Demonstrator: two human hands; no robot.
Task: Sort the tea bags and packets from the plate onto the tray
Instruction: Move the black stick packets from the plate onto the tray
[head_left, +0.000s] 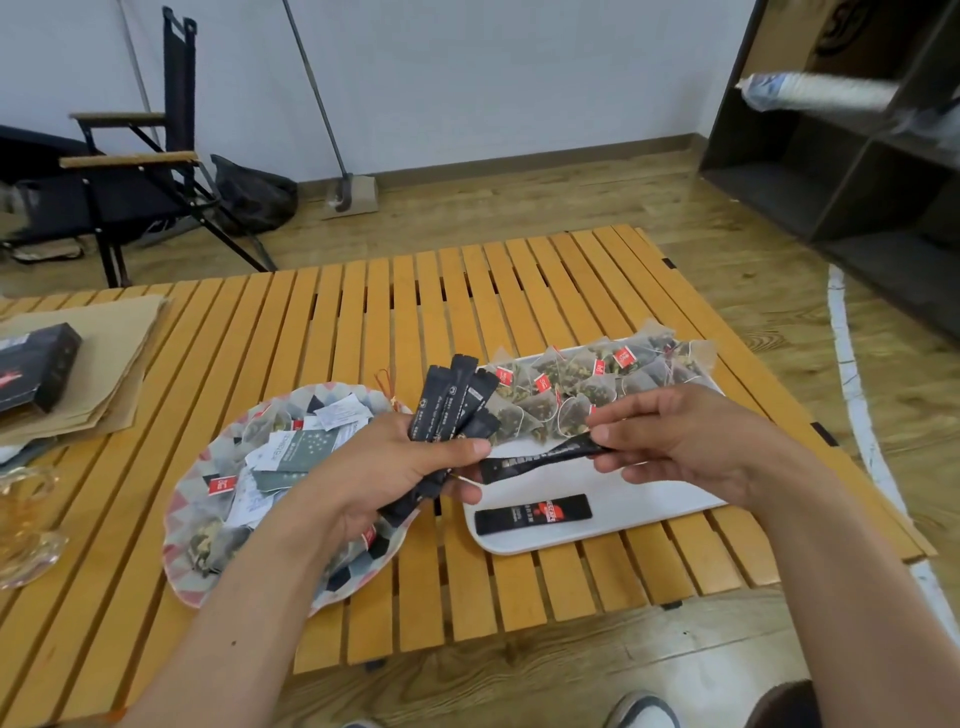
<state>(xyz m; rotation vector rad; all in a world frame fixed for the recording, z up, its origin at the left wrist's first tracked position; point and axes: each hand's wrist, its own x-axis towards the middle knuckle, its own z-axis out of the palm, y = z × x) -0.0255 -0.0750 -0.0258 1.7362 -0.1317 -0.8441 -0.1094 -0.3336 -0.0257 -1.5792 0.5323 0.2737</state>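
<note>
Packet bundle pointing away gripped in left hand, single packet crosswise pinched in right hand

Left grip, right grip: fingers curled.

Pyramid tea bags crowd tray; black packets held.

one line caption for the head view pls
Left hand grips a bundle of black stick packets; right hand pinches a single packet over the white tray of tea bags.
</note>
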